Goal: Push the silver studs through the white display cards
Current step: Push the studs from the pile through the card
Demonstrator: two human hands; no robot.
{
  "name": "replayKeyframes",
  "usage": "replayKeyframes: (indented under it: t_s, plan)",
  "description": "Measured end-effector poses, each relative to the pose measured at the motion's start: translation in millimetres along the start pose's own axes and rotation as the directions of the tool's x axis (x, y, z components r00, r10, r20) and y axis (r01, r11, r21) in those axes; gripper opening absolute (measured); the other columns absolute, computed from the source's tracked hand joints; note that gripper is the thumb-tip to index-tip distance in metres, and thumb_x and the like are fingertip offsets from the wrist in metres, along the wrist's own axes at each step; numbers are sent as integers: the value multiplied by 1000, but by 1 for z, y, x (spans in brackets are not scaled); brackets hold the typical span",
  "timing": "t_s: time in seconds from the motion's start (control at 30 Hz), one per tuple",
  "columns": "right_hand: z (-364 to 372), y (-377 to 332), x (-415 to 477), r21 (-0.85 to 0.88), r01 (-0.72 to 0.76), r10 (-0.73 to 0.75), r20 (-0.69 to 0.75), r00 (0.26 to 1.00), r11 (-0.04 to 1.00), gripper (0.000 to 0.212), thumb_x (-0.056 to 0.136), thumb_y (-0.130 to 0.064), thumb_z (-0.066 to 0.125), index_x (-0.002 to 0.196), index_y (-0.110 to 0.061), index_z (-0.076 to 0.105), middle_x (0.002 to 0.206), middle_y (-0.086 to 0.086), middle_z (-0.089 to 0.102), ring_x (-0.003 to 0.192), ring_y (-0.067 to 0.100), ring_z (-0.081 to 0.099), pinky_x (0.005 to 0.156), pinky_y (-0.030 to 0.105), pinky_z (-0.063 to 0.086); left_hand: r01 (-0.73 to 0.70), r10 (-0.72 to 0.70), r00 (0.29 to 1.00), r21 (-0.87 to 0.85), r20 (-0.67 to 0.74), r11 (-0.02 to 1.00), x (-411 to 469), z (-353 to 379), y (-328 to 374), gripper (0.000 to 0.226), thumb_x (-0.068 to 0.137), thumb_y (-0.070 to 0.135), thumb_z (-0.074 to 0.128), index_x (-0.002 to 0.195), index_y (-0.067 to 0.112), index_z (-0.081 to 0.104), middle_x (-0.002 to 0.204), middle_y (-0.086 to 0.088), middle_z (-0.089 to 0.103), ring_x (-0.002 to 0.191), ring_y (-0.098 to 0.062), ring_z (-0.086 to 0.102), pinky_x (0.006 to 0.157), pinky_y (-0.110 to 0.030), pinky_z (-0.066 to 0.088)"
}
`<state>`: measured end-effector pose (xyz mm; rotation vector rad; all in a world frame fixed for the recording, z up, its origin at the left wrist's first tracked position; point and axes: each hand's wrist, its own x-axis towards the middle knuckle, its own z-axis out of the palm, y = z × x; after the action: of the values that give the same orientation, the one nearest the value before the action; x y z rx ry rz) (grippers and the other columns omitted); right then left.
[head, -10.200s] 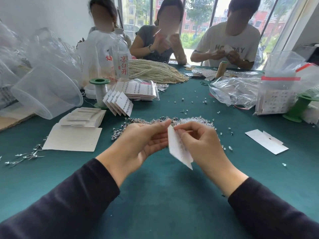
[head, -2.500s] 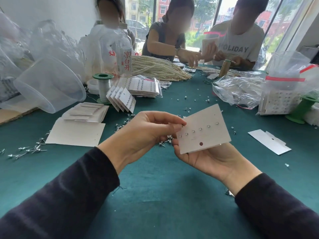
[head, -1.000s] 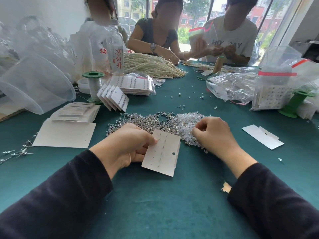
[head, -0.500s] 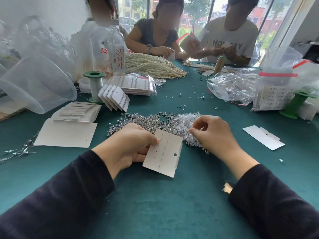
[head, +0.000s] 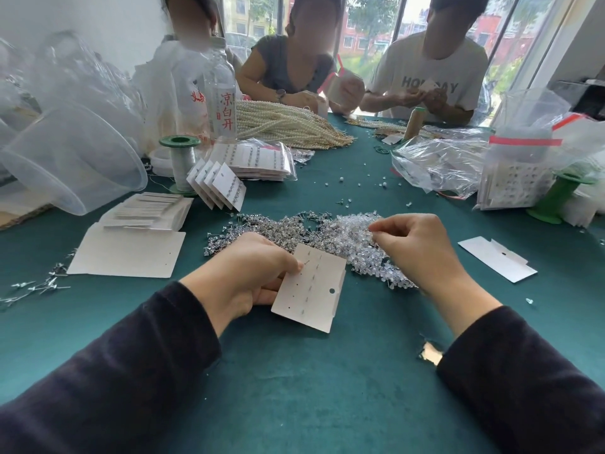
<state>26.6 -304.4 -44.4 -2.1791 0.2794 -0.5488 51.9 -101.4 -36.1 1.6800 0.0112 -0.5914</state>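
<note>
the green tabletop (head: pixel 294 398) fills most of the view, and its edges are cut off on every side. dark sleeves (head: pixel 114 381) run out of the bottom corners, so only the forearms show. a clear plastic bowl (head: pixel 68 158) lies tipped at far left, partly out of frame. at mid-table a loose heap of silver studs (head: pixel 278 226) spreads left to right and merges on its right into a heap of clear bits (head: pixel 353 239); single pieces are too small to tell apart. the near edge of both heaps is hidden behind the hands.

the left hand (head: pixel 242 276) grips the white card (head: pixel 311 293) at its left edge, thumb on top and fingers curled under, mostly hidden by the card. the right hand (head: pixel 415 247) hovers over the clear bits with thumb and forefinger tips pressed together; i cannot tell whether anything is between them.

the card sits just in front of the studs, between the two hands. its long axis runs away from the person, leaning slightly right at the far end, and the edge with the round hole (head: pixel 332 290) faces right. fine marks line up along its length; studs or bare holes, it is unclear
</note>
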Motion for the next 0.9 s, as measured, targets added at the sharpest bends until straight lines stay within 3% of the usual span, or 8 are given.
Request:
replayKeyframes:
  t_s: [0.23,0.5,0.73,0.9]
  plan:
    - [-2,-4,-3,83,-42,43,-16,999,996,17,75,-7,65,69,-22,67,69,-3,66,64,10,58,61,22,44,-6,6,1000,9,1,1000,-1,1,0,7,83,-7,57,81,0,58,53,-10,68,47,-19,66,42,-28,53]
    - [0,-19,-13,406,-161,124,117,985,899,14,76,0,68,70,-13,70,68,4,67,59,10,58,55,15,47,-19,19,1000,3,-12,1000,-1,2,-1,9,84,-7,56,78,0,58,52,-8,67,46,-19,66,42,-29,54]
    - [8,-36,-33,253,20,-48,102,994,967,15,77,-6,69,67,-18,67,66,2,66,58,8,55,61,30,49,-25,25,1000,-12,-13,1000,0,3,-2,12,86,-4,53,77,3,57,51,-6,67,46,-16,66,43,-27,53]
    - [13,-43,-40,95,189,-196,72,978,978,18,76,-6,68,68,-22,66,65,-4,66,59,7,57,60,20,47,-30,30,1000,-26,-7,999,0,6,-2,12,86,-3,55,76,3,59,52,-5,68,48,-16,67,42,-26,53]
